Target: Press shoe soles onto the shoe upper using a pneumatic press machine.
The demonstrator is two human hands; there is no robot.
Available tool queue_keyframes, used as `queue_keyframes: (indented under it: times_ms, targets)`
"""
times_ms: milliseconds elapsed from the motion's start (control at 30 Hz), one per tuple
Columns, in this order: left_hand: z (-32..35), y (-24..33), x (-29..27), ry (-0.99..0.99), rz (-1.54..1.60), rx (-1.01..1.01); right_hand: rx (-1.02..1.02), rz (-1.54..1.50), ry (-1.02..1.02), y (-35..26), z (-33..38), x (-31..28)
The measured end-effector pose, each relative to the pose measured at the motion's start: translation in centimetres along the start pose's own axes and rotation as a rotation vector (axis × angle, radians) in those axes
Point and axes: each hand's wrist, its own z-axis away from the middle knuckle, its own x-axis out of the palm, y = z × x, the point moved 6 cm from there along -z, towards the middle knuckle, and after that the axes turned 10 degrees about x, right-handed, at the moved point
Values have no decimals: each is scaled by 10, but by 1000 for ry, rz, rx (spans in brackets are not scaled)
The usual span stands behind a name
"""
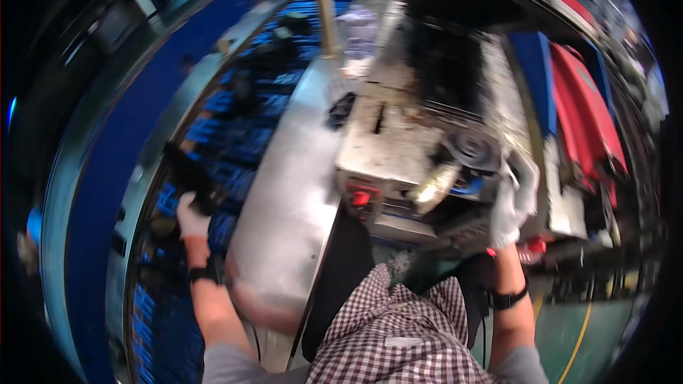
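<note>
My left hand [192, 219], in a white glove, is closed around a black part [188, 174] lifted just above the blue conveyor belt [235, 135] on my left. My right hand [514, 199], also gloved in white, reaches to the right side of a grey metal machine [398, 142], next to a dark round wheel [471, 151]. Its fingers are spread and I see nothing in them. A black band sits on each wrist. The picture is blurred by motion.
A shiny metal ledge [288, 192] runs between the belt and the machine. Several more black parts [284, 35] lie farther up the belt. A red button [361, 198] sits on the machine's front. Blue and red cloths [576, 99] hang at the right.
</note>
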Motion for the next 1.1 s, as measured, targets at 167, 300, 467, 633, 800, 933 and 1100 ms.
queue_keyframes:
  times_ms: [167, 300, 467, 633, 800, 933, 1100]
  targets:
    - [19, -8, 157, -157, 255, 9, -267, -91, -478, -126, -28, 46]
    - [16, -54, 277, -342, 340, -197, -35, -118, -1140, -138, -44, 114]
    - [49, -98, 419, -555, 248, -218, 644, -360, -1317, -124, -64, 149]
    - [30, -79, 495, -737, -457, 199, 1016, -591, -1062, -79, -111, 144]
    - [74, -7, 565, -998, -706, 538, 784, -163, -789, 6, -192, 148]
    - [74, 41, 607, -1019, -865, 1292, 354, 740, -600, 27, -213, 160]
    - [85, 58, 678, -956, -893, 1233, 317, 924, -760, -2, -208, 180]
